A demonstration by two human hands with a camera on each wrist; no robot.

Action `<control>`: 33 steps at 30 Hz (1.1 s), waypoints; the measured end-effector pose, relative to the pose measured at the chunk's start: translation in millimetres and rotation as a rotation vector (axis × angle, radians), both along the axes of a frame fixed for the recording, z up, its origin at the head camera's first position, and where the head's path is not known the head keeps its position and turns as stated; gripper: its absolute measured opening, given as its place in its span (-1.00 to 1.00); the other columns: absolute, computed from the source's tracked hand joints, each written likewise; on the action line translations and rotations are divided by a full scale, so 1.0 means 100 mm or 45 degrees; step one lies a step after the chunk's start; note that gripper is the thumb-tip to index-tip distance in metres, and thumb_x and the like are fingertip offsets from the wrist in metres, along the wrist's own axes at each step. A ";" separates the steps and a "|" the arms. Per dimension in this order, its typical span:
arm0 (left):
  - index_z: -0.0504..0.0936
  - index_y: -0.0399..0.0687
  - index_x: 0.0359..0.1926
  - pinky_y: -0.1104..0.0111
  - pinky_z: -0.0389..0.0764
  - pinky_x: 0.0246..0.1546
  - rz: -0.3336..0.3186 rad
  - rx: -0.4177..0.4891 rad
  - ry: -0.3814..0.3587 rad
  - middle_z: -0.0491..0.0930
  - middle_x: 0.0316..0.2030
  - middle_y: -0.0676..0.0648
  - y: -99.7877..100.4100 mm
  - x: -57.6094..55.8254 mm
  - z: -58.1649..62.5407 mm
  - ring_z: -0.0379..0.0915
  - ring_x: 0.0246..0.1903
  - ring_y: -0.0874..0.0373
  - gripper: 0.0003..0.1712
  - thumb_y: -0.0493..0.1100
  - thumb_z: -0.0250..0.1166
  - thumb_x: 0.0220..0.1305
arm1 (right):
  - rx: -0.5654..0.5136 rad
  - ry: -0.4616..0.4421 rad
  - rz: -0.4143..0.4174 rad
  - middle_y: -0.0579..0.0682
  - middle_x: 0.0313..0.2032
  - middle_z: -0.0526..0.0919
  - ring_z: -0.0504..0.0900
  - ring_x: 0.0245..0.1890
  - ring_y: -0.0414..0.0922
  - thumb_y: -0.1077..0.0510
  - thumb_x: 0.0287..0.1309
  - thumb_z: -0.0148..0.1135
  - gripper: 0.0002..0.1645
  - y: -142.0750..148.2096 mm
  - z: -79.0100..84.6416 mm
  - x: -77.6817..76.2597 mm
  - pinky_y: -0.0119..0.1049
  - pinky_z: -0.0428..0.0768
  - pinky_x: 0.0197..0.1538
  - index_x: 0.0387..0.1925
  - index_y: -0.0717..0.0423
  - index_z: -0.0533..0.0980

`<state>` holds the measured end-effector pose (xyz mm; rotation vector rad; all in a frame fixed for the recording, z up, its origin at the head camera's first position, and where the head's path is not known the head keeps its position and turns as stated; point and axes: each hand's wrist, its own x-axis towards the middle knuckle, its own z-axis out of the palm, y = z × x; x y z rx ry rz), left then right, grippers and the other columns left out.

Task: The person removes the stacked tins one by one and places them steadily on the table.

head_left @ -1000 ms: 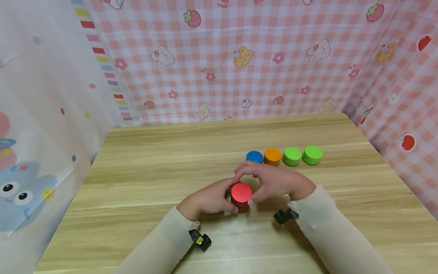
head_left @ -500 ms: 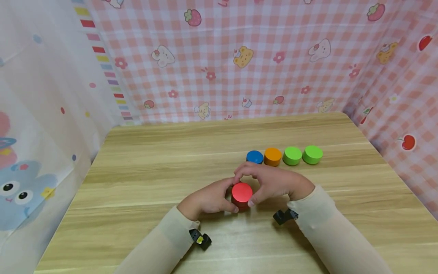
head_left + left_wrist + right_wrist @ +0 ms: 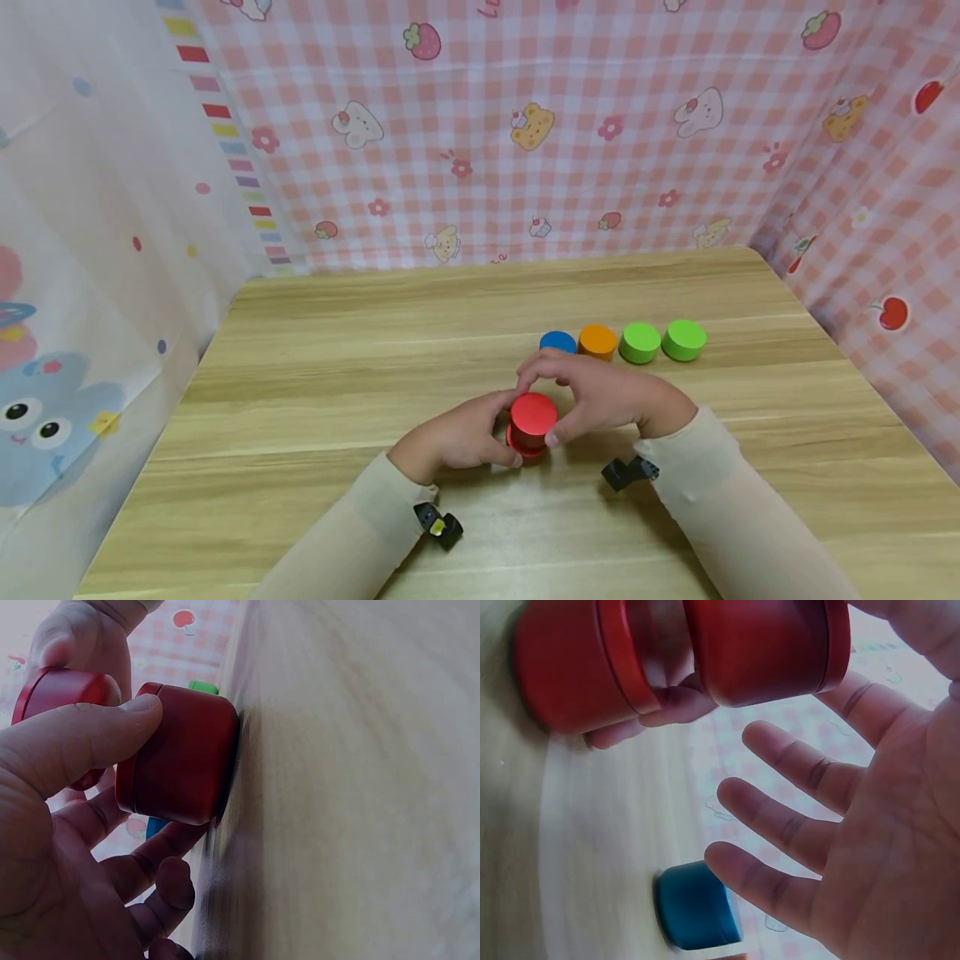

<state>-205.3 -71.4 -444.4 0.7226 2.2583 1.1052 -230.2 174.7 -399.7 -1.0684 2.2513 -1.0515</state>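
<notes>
Two small round red lidded tins are between my hands. My left hand (image 3: 461, 435) grips the lower red tin (image 3: 184, 754), which stands on the table, with thumb and fingers round its sides. Directly over it, my right hand (image 3: 611, 397) pinches the upper red tin (image 3: 534, 414) between thumb and index finger. In the right wrist view a gap shows between the upper tin (image 3: 769, 649) and the lower tin's lid (image 3: 622, 652). The other fingers of my right hand are spread and touch nothing. In the head view the upper tin covers most of the lower one.
Beyond my right hand, a blue tin (image 3: 558, 342), an orange tin (image 3: 597, 342) and two green tins (image 3: 640, 342) stand in a row. My right hand partly hides the blue one. A checked curtain (image 3: 480, 183) hangs behind the wooden table (image 3: 360, 333).
My right hand has raised the upper red tin slightly and shifted it a little right, baring the lower tin's red rim. The left hand has stayed in place.
</notes>
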 end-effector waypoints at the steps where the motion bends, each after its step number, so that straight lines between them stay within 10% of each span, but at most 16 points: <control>1: 0.34 0.10 0.55 0.00 0.23 0.52 -0.002 0.003 0.002 0.48 0.40 0.10 0.00 0.00 0.00 0.32 0.43 0.06 -0.02 -0.21 0.56 0.15 | -0.012 0.004 -0.006 0.00 0.33 0.47 0.41 0.36 0.06 0.12 0.02 0.60 -0.40 0.01 0.01 0.00 0.31 0.39 0.39 0.10 -0.23 0.56; 33: 0.55 0.20 0.13 0.07 0.39 0.29 -0.006 0.029 -0.031 0.58 0.06 0.16 0.01 -0.02 -0.03 0.45 0.13 0.13 -0.43 -0.24 0.56 0.15 | -0.160 0.061 -0.295 0.19 0.32 0.50 0.47 0.28 0.09 0.26 0.04 0.54 -0.40 0.41 0.10 -0.15 0.22 0.46 0.33 0.14 0.02 0.54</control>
